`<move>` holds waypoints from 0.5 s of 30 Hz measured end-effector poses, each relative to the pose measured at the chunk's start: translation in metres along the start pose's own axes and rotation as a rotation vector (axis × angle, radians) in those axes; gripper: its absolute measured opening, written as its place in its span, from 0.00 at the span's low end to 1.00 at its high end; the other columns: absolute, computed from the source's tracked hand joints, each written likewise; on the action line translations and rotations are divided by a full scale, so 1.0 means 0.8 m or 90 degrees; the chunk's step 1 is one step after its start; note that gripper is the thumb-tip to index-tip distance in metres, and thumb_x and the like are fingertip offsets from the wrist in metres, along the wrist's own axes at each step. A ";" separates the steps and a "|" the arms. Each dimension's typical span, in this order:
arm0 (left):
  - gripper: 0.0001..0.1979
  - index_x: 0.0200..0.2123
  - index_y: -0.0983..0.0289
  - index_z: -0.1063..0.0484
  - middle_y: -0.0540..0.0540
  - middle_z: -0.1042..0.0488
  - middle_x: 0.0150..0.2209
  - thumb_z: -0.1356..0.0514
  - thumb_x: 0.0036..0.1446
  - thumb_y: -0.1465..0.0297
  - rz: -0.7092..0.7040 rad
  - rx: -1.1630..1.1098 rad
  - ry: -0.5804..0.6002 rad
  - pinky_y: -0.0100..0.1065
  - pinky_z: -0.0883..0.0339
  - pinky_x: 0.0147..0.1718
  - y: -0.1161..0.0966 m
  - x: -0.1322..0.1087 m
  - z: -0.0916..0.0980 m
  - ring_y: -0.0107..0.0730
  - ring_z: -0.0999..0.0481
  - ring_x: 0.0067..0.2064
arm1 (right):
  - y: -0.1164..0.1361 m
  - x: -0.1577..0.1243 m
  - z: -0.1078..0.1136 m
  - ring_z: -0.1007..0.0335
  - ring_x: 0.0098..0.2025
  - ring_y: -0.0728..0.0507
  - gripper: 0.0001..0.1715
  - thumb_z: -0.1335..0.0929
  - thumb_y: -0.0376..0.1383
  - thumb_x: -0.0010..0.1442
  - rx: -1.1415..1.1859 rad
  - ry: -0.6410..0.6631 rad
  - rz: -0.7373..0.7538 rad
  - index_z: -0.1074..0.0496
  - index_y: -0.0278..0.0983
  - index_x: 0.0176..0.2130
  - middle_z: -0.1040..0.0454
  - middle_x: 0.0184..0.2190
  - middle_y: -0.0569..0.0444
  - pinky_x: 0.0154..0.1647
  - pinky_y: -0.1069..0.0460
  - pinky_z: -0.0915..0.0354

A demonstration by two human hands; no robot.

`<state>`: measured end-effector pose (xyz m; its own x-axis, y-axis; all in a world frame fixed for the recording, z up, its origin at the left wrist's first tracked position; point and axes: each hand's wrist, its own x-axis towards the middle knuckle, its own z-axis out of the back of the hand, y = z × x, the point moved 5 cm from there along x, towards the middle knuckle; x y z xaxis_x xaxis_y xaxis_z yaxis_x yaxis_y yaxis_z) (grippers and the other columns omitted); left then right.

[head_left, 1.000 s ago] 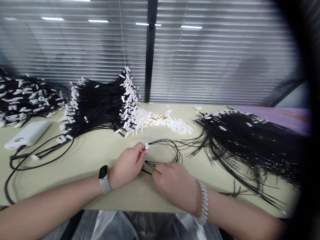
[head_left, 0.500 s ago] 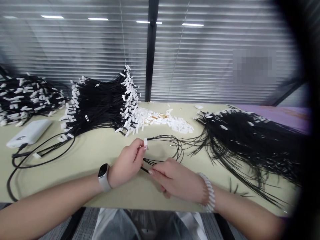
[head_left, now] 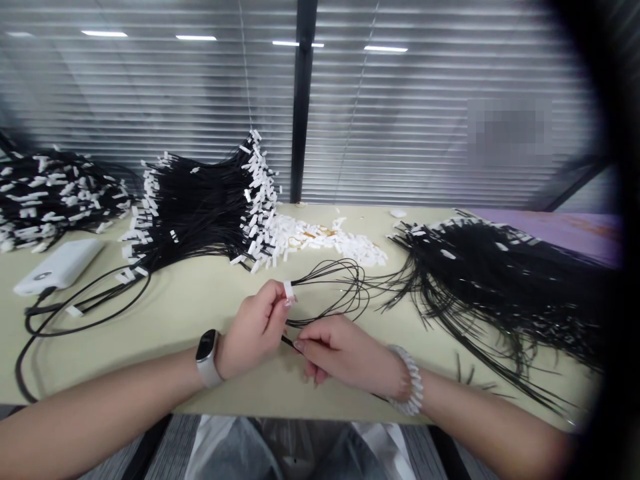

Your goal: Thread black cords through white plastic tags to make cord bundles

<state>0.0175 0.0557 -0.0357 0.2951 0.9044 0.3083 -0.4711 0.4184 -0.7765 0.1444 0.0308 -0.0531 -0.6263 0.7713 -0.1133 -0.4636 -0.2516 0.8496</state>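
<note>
We have both hands close together over the near part of the pale counter [head_left: 210, 293]. Our left hand [head_left: 254, 328], below a grey-banded watch [head_left: 207, 353], is closed, with thumb and forefinger pinching a small white connector [head_left: 289, 290]. From that connector thin black wires [head_left: 360, 283] run out to the right, curve round in a loose loop and come back to our hands. Our right hand [head_left: 343, 353], a pale coiled bracelet [head_left: 413, 381] at its wrist, has thumb and forefinger pinched on a short dark strand [head_left: 288, 341] that spans the gap to our left hand; we cannot tell how its far end is held. Past the loop lies a heap of white connectors [head_left: 363, 251], touching the right-hand end of a large black bundle [head_left: 200, 200] tipped with white at both ends. Farther left we see a white-tipped tangle [head_left: 65, 193], and in front of it a white device [head_left: 60, 267] with a black cable [head_left: 19, 365] plugged in. To our right a spread of black wires [head_left: 500, 280] trails loose ends toward us, near a purple sheet [head_left: 560, 227]. Blinds [head_left: 425, 87] and a dark post [head_left: 300, 113] stand behind the counter.
</note>
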 end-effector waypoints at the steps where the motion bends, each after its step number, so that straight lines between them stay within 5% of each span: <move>1: 0.07 0.32 0.62 0.42 0.46 0.38 0.22 0.54 0.61 0.66 -0.001 0.002 -0.001 0.27 0.41 0.23 0.000 0.000 0.000 0.25 0.32 0.22 | 0.004 0.000 0.002 0.34 0.22 0.54 0.19 0.44 0.36 0.62 -0.061 -0.026 0.022 0.35 0.34 0.23 0.28 0.21 0.57 0.25 0.59 0.40; 7: 0.08 0.32 0.62 0.41 0.46 0.39 0.23 0.54 0.61 0.65 0.011 -0.024 -0.023 0.26 0.41 0.22 0.004 0.006 0.000 0.25 0.34 0.22 | 0.016 -0.005 0.011 0.35 0.27 0.50 0.15 0.42 0.36 0.61 -0.407 -0.183 0.111 0.30 0.36 0.30 0.28 0.25 0.54 0.29 0.55 0.44; 15: 0.13 0.32 0.62 0.41 0.44 0.44 0.18 0.54 0.60 0.59 0.130 -0.161 -0.026 0.24 0.42 0.15 0.027 0.021 -0.010 0.23 0.37 0.17 | 0.010 0.002 0.026 0.40 0.24 0.53 0.11 0.38 0.31 0.54 -0.477 -0.174 0.111 0.31 0.36 0.22 0.31 0.20 0.57 0.28 0.56 0.46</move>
<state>0.0190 0.0789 -0.0518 0.1801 0.9723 0.1490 -0.2944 0.1978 -0.9350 0.1527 0.0423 -0.0356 -0.5981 0.7757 0.2012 -0.7301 -0.6310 0.2623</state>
